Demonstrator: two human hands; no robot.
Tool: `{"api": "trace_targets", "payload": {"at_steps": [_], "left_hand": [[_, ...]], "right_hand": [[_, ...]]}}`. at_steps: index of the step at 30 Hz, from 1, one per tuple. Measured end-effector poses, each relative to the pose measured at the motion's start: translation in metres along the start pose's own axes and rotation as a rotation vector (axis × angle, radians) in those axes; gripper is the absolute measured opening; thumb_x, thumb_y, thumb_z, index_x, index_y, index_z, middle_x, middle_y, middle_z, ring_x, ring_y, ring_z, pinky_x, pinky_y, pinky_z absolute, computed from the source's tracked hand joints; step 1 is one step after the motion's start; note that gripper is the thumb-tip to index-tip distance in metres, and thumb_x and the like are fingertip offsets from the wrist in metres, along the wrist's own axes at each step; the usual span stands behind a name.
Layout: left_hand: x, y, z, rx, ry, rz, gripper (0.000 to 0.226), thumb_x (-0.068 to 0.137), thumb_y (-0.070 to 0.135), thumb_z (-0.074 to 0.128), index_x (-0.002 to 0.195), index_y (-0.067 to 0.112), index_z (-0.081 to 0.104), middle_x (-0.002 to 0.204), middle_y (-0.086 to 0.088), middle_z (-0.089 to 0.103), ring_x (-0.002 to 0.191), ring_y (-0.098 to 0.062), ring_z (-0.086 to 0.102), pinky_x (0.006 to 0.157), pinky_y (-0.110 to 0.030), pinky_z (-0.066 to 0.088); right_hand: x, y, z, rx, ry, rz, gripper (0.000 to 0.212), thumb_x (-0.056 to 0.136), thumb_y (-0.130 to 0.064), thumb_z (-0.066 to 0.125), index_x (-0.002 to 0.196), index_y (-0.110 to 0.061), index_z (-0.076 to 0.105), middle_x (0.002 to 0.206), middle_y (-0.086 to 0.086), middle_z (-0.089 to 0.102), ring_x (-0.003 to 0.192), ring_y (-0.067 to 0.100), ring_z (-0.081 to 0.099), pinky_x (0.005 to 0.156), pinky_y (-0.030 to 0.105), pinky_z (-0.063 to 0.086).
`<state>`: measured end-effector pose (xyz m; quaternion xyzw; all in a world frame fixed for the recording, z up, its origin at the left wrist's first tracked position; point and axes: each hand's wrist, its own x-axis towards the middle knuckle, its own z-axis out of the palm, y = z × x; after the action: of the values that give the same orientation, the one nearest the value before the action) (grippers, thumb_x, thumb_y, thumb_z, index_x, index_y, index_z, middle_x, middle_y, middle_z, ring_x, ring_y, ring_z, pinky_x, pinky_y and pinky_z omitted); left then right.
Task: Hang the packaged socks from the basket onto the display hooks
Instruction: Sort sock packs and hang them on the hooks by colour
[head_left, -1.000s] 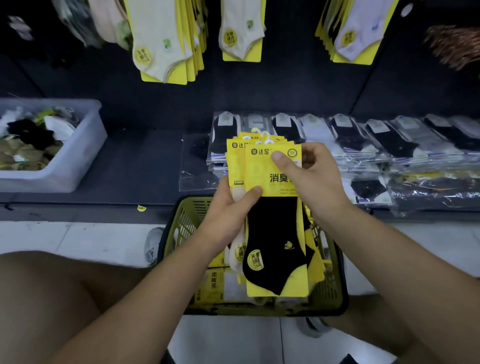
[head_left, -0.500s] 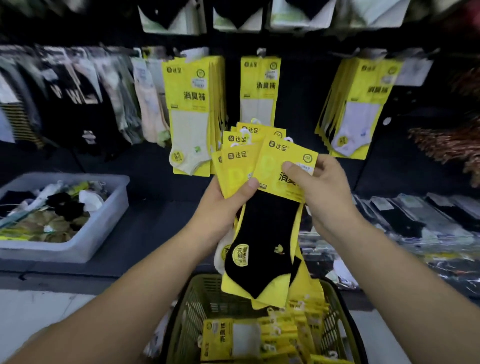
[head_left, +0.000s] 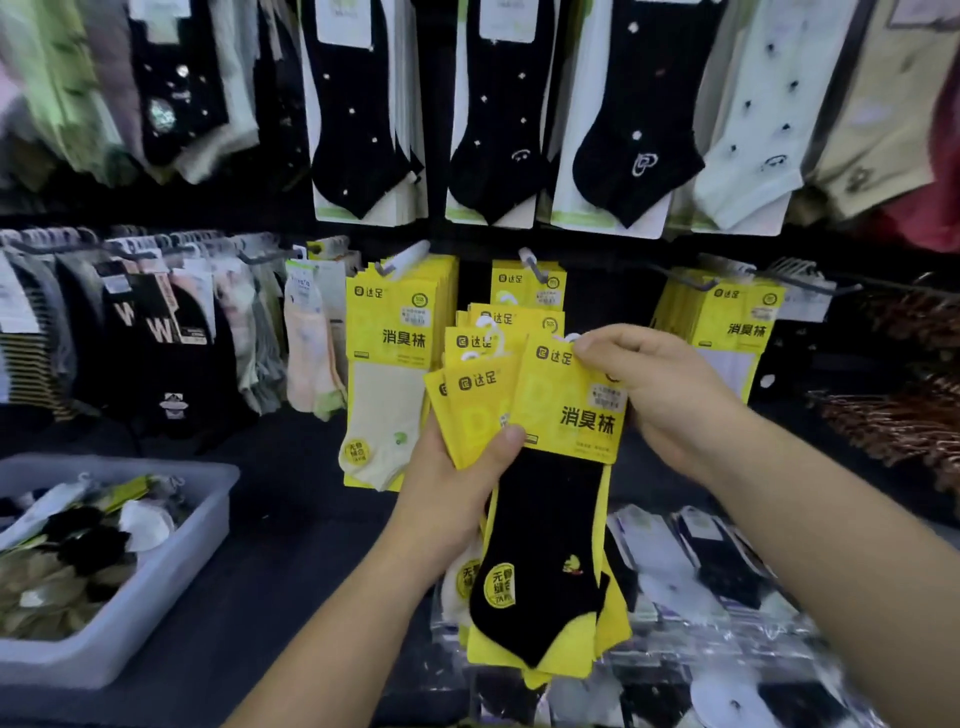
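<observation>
Beneath the twelve-o'clock metal hook (head_left: 535, 267), newly raised yellow-carded sock packs (head_left: 480, 387) await hanging: left hand (head_left: 457, 488) grips them, right hand (head_left: 670, 395) pinches the front black-sock pack (head_left: 566, 405).

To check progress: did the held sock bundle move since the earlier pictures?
Yes, upward: the sock bundle was below the hanging yellow packs, now its top overlaps them.

The front pack (head_left: 569, 410) is yellow with a black sock and a tiny yellow duck. The stack (head_left: 467, 415) behind is yellow too. The hung pack (head_left: 387, 338) is yellow with a cream sock. The top socks (head_left: 358, 130) are black with white dots.
</observation>
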<state>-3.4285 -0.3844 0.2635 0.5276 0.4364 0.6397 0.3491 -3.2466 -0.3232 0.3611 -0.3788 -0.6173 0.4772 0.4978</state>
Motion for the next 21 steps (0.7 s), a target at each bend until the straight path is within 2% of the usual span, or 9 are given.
{"api": "trace_targets", "payload": {"at_steps": [4, 9, 11, 13, 14, 16, 17, 19, 21], "left_hand": [[0.008, 0.000, -0.004, -0.006, -0.010, 0.016, 0.068, 0.080, 0.060, 0.076, 0.140, 0.034, 0.056, 0.125, 0.023, 0.074, 0.113, 0.005, 0.070, 0.085, -0.006, 0.053], [0.012, 0.002, -0.015, -0.028, 0.080, 0.029, 0.036, 0.093, 0.046, 0.070, 0.128, 0.038, 0.065, 0.124, 0.019, 0.076, 0.115, 0.001, 0.071, 0.089, -0.014, 0.055], [0.012, 0.005, -0.025, 0.029, 0.095, 0.035, 0.044, 0.093, 0.052, 0.073, 0.132, 0.035, 0.064, 0.123, 0.020, 0.076, 0.114, 0.001, 0.070, 0.090, -0.018, 0.055], [0.012, 0.007, -0.036, 0.070, 0.120, 0.032, 0.054, 0.085, 0.049, 0.072, 0.135, 0.031, 0.062, 0.119, 0.021, 0.076, 0.111, 0.002, 0.071, 0.085, -0.014, 0.056], [0.012, 0.008, -0.041, 0.083, 0.131, 0.036, 0.054, 0.085, 0.048, 0.072, 0.135, 0.030, 0.062, 0.119, 0.021, 0.077, 0.110, 0.003, 0.072, 0.084, -0.013, 0.057], [0.012, 0.010, -0.050, 0.113, 0.149, 0.041, 0.052, 0.088, 0.047, 0.071, 0.137, 0.032, 0.062, 0.121, 0.020, 0.076, 0.112, 0.001, 0.071, 0.091, -0.022, 0.057], [0.012, 0.010, -0.054, 0.120, 0.154, 0.043, 0.051, 0.089, 0.048, 0.071, 0.137, 0.033, 0.062, 0.122, 0.019, 0.076, 0.114, -0.002, 0.071, 0.095, -0.028, 0.056], [0.012, 0.010, -0.057, 0.110, 0.156, 0.046, 0.047, 0.091, 0.047, 0.071, 0.136, 0.035, 0.062, 0.124, 0.017, 0.076, 0.116, -0.004, 0.071, 0.098, -0.035, 0.054], [0.012, 0.009, -0.056, 0.080, 0.151, 0.034, 0.045, 0.090, 0.047, 0.071, 0.133, 0.036, 0.064, 0.123, 0.017, 0.077, 0.114, -0.004, 0.072, 0.098, -0.035, 0.054]], "right_hand": [[0.016, -0.008, 0.000, 0.128, -0.036, 0.087, 0.008, 0.089, -0.014, 0.071, 0.084, -0.017, 0.076, 0.098, 0.013, 0.077, 0.091, 0.030, 0.074, 0.077, 0.046, 0.062], [0.044, -0.012, 0.001, 0.066, 0.041, 0.060, 0.010, 0.095, -0.016, 0.067, 0.097, -0.012, 0.076, 0.097, 0.007, 0.079, 0.095, 0.026, 0.075, 0.079, 0.042, 0.060], [0.056, -0.015, 0.001, -0.037, 0.092, 0.013, 0.012, 0.097, -0.019, 0.065, 0.095, -0.015, 0.076, 0.093, 0.001, 0.079, 0.094, 0.021, 0.075, 0.076, 0.035, 0.059], [0.066, -0.016, 0.002, -0.166, 0.129, -0.055, 0.014, 0.098, -0.023, 0.064, 0.094, -0.019, 0.076, 0.092, -0.002, 0.078, 0.092, 0.016, 0.074, 0.070, 0.025, 0.056], [0.071, -0.017, 0.003, -0.212, 0.143, -0.091, 0.014, 0.098, -0.024, 0.064, 0.095, -0.020, 0.077, 0.093, -0.002, 0.078, 0.091, 0.015, 0.073, 0.070, 0.025, 0.057], [0.079, -0.018, 0.007, -0.276, 0.166, -0.166, 0.014, 0.098, -0.024, 0.065, 0.098, -0.018, 0.077, 0.096, 0.001, 0.076, 0.091, 0.016, 0.072, 0.077, 0.025, 0.057], [0.082, -0.018, 0.009, -0.294, 0.175, -0.207, 0.014, 0.098, -0.024, 0.065, 0.099, -0.018, 0.077, 0.096, 0.002, 0.076, 0.089, 0.014, 0.070, 0.076, 0.020, 0.056], [0.087, -0.018, 0.014, -0.321, 0.193, -0.280, 0.013, 0.097, -0.022, 0.065, 0.100, -0.020, 0.077, 0.095, -0.001, 0.075, 0.081, 0.006, 0.065, 0.065, 0.008, 0.050], [0.093, -0.016, 0.021, -0.349, 0.209, -0.324, 0.011, 0.096, -0.023, 0.067, 0.096, -0.024, 0.077, 0.092, -0.007, 0.074, 0.076, 0.000, 0.062, 0.060, 0.006, 0.046]]}}
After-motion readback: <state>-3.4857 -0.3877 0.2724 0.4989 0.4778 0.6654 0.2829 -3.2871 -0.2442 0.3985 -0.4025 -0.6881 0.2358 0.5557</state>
